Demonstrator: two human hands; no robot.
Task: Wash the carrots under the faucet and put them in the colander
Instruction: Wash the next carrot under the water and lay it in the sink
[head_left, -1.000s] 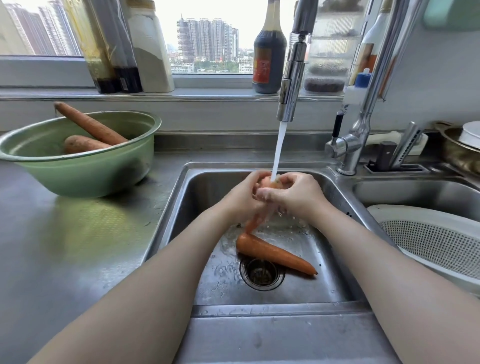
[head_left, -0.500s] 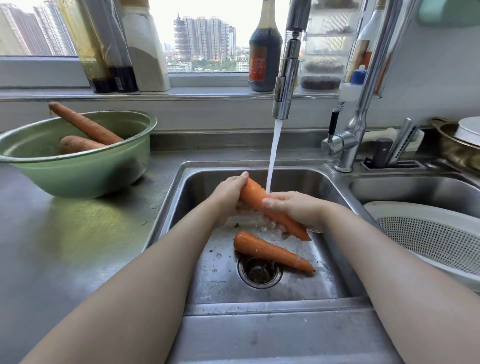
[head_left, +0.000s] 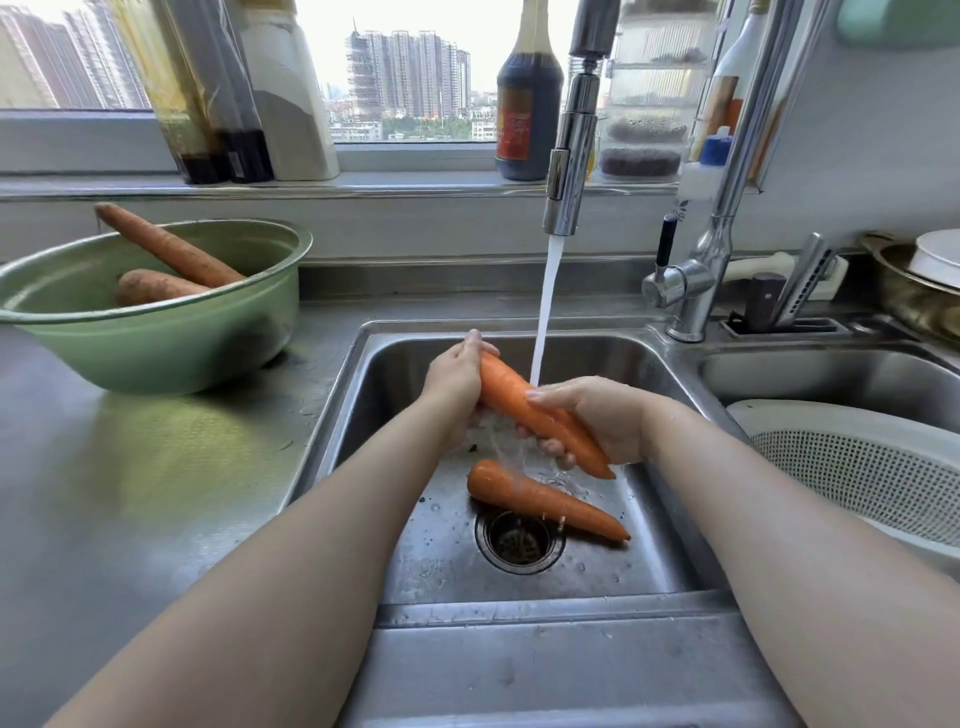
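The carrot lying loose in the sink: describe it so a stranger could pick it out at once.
Find the sink under the running faucet. On its floor, beside the drain, lies the loose carrot. Unlike the held carrot just above, it lies untouched, tip pointing right.

The faucet spout (head_left: 569, 156) hung above the sink (head_left: 613, 358); a carrot (head_left: 545, 501) lay across its floor; bare counter (head_left: 156, 493) flanked its left.

Single view only: head cam w/ wide-angle lens. Looks fwd + down along both forearms into the sink (head_left: 623, 561), close in. Mid-frame: left hand (head_left: 457, 384) and right hand (head_left: 597, 415). Top edge reaches the window (head_left: 405, 78). The worktop (head_left: 156, 493) fills frame left, colander (head_left: 857, 467) cut off at right. Straight lines bend twd the edges.
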